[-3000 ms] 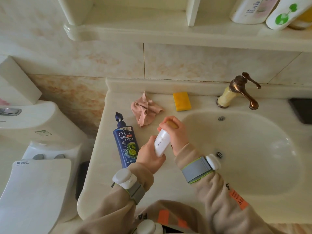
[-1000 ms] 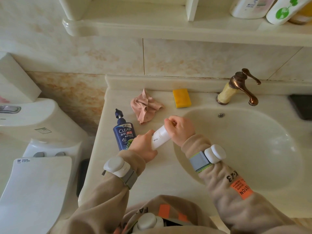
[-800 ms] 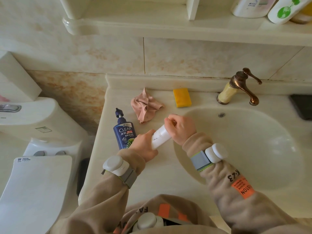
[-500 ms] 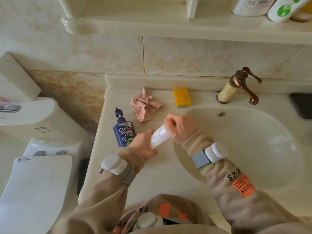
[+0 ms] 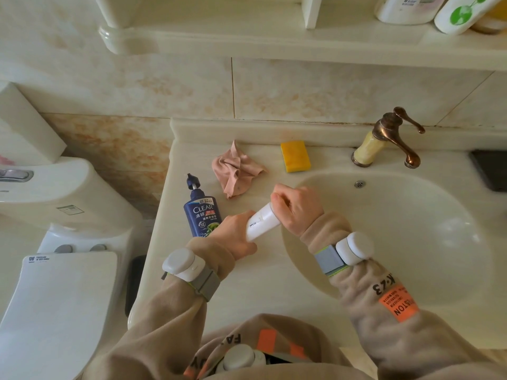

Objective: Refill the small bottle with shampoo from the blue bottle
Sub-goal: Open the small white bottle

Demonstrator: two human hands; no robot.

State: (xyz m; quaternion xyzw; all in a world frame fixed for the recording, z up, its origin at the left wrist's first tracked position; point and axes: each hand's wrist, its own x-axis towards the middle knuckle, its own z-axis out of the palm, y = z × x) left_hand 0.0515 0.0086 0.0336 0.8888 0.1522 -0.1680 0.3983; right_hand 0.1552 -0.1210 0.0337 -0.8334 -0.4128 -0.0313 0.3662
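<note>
Small bottle: a white small bottle (image 5: pixel 261 221) is held tilted in the air between both hands, over the tabletop (image 5: pixel 274 275) at the left rim of the sink (image 5: pixel 411 270), its top end pointing up and to the right.
Left hand: the left hand (image 5: pixel 236 237) is wrapped tight around the lower end of the small bottle, fingers curled under it.
Right hand: the right hand (image 5: pixel 297 207) is closed over the top end of the small bottle, covering the cap, so I cannot tell whether the cap is on or off.
Blue bottle: the blue bottle (image 5: pixel 202 212) stands upright on the tabletop just to the left of the left hand, pump top in place, label facing up at us; neither hand touches it.
Pink cloth: a crumpled pink cloth (image 5: pixel 236 171) lies on the tabletop behind the hands, near the blue bottle.
Yellow sponge: a yellow sponge (image 5: pixel 295 156) sits flat by the back edge, between the pink cloth and the bronze tap (image 5: pixel 389 138).
Toilet: a white toilet (image 5: pixel 55 242) stands to the left of the tabletop, lid down.
Shelf: above, a shelf (image 5: pixel 247 42) carries some white bottles at its right end.
</note>
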